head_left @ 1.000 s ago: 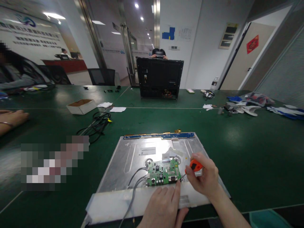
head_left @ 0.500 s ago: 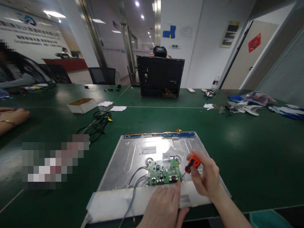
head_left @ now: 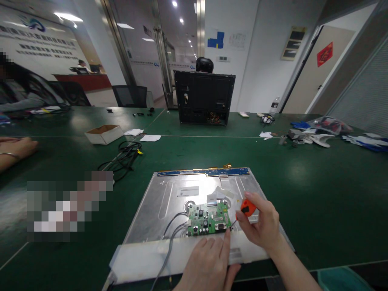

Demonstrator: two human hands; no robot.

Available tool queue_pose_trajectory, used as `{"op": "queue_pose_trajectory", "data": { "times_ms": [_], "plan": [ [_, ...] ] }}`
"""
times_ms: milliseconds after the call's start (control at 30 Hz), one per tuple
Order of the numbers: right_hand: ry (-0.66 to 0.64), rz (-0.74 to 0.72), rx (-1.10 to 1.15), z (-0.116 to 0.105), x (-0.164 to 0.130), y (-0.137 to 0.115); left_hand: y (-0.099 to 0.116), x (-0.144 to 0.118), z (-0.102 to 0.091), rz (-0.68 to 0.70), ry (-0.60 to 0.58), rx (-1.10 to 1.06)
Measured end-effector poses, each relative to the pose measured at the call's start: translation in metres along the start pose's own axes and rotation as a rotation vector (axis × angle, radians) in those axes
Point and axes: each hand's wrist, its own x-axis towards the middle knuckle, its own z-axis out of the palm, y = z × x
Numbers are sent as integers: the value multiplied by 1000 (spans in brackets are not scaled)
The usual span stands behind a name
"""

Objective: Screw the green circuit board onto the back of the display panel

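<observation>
My right hand [head_left: 261, 221] grips the orange-and-black handle of a screwdriver [head_left: 247, 207] between thumb and fingers. Its thin shaft slants down to the lower right corner of a green circuit board [head_left: 209, 218]. My left hand [head_left: 209, 258] lies on the white strip [head_left: 145, 258] along the panel's near edge. The index finger is stretched out to touch that same corner of the board, and the other fingers bend slightly. Beneath the board is a silver metal display panel [head_left: 165, 202], with a blue narrow board [head_left: 194, 173] along its far edge. Grey cables [head_left: 171, 250] run from the board's left side.
Black cables [head_left: 124, 157] and an open cardboard box [head_left: 104, 134] lie to the left on the green table [head_left: 318, 194]. A black monitor housing [head_left: 206, 97] stands at the back, a person behind it. Another person's hand [head_left: 18, 149] rests at far left. Bags and parts [head_left: 330, 125] lie back right.
The screwdriver's handle has turned within my right fingers, which have shifted their hold. My left hand stays in place. Fingers behind the black housing have dropped out of sight.
</observation>
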Motion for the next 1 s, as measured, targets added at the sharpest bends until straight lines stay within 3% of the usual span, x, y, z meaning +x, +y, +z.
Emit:
{"op": "queue_pose_trajectory", "data": {
  "times_ms": [267, 733, 1000],
  "plan": [
    [-66, 57, 78, -5, -3, 1, 0, 0, 3, -11, 11, -37],
    [13, 0, -13, 1, 1, 1, 0, 1, 1, 12, 8, -8],
    [-67, 43, 95, -4, 1, 0, 0, 2, -1, 7, 2, -11]
  ]
}}
